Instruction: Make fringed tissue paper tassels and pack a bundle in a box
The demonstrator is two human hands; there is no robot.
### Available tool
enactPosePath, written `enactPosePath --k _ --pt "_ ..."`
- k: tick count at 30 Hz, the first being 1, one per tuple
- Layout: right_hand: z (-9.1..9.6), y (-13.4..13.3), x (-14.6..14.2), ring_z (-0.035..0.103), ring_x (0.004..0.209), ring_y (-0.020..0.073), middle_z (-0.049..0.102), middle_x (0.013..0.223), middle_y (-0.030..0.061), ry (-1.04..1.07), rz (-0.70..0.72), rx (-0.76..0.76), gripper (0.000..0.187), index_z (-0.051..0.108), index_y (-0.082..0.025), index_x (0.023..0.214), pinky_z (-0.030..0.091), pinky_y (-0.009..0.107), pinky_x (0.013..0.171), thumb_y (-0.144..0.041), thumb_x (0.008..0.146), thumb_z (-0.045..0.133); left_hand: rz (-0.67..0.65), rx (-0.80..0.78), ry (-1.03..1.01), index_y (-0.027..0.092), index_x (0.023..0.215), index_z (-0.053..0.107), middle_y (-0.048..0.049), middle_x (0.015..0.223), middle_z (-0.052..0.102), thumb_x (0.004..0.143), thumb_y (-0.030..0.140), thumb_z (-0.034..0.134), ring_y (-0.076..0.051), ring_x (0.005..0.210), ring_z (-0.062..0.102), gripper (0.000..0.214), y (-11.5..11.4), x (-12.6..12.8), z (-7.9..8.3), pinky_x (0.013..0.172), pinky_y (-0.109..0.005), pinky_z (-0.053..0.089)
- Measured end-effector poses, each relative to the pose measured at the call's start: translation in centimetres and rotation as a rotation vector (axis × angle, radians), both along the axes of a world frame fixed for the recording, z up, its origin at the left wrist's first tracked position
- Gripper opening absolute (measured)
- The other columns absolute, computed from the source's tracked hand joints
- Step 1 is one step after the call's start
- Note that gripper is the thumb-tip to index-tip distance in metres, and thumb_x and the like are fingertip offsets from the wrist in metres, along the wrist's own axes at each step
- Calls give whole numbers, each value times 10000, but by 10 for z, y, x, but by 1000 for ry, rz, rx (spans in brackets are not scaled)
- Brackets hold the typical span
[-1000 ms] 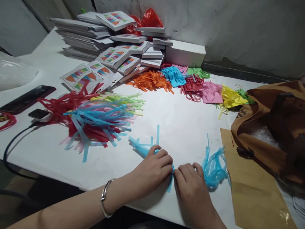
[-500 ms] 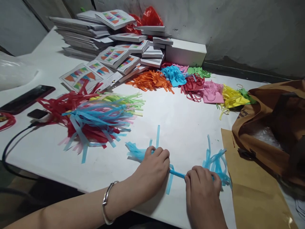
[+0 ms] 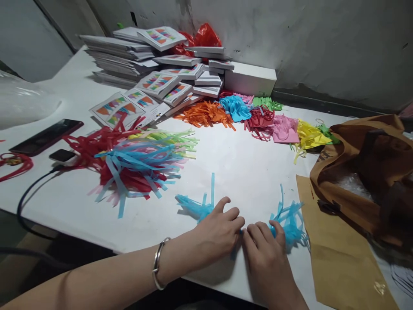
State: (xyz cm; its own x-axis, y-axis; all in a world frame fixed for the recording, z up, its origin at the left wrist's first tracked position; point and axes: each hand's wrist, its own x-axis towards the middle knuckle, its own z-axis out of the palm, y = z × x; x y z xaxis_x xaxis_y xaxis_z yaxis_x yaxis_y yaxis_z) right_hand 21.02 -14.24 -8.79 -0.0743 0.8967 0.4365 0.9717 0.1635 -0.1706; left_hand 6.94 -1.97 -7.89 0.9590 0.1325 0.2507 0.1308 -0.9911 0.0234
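A blue tissue-paper tassel (image 3: 291, 221) lies across the near part of the table, its fringed strips fanned out at both ends. Its middle is rolled into a thin cord, now almost hidden under my fingers. My left hand (image 3: 222, 226) pinches the cord from the left, with the index finger raised and curled. Close beside it, my right hand (image 3: 266, 249) presses on the cord with bent fingers, next to the right fringe. One loose blue strip (image 3: 212, 189) sticks up beyond my left hand.
Finished-looking tassels in blue, red, pink and green (image 3: 138, 159) are heaped at left. Behind lie folded fringed papers (image 3: 206, 114) and stacks of printed packets (image 3: 158, 84). A phone (image 3: 47, 137) is far left; a brown bag (image 3: 335, 150) and brown paper sheet (image 3: 335, 245) are right.
My hands have come closer together, covering the stretch of rolled cord that showed between them. My left index finger has lifted. The whole view has shifted slightly.
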Motion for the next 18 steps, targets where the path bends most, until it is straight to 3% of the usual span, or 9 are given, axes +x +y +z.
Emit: enactPosePath --k 7,10,12,15,18 --pt "10 11 11 474 744 225 557 722 37 -320 158 19 259 605 -205 740 299 474 1021 8 804 472 12 6 34 192 583 595 -8 714 579 857 103 687 -215 804 495 302 3 -4 13 992 -510 306" --pt "6 21 16 467 713 207 548 691 23 -314 187 79 279 576 -209 685 311 433 964 -1 841 474 -10 3 44 190 606 612 -9 723 596 866 99 666 -213 816 518 280 3 0 12 986 -481 323" --pt "5 25 18 473 710 194 551 690 14 -285 165 93 273 559 -207 679 310 417 931 -39 883 493 44 -45 64 182 615 623 -13 746 626 834 103 675 -209 828 543 239 6 1 13 953 -455 349" --pt "9 25 21 493 721 179 577 719 9 -263 157 103 261 582 -198 723 316 406 915 -68 929 487 143 -173 56 176 643 658 -11 805 677 784 127 702 -198 838 587 155 13 -5 25 888 -414 385" --pt "28 18 27 539 786 173 646 808 29 -231 173 149 283 646 -178 866 324 422 945 -33 954 418 161 -473 -18 192 795 727 -25 912 718 882 177 646 -182 881 634 120 19 -18 52 879 -358 422"
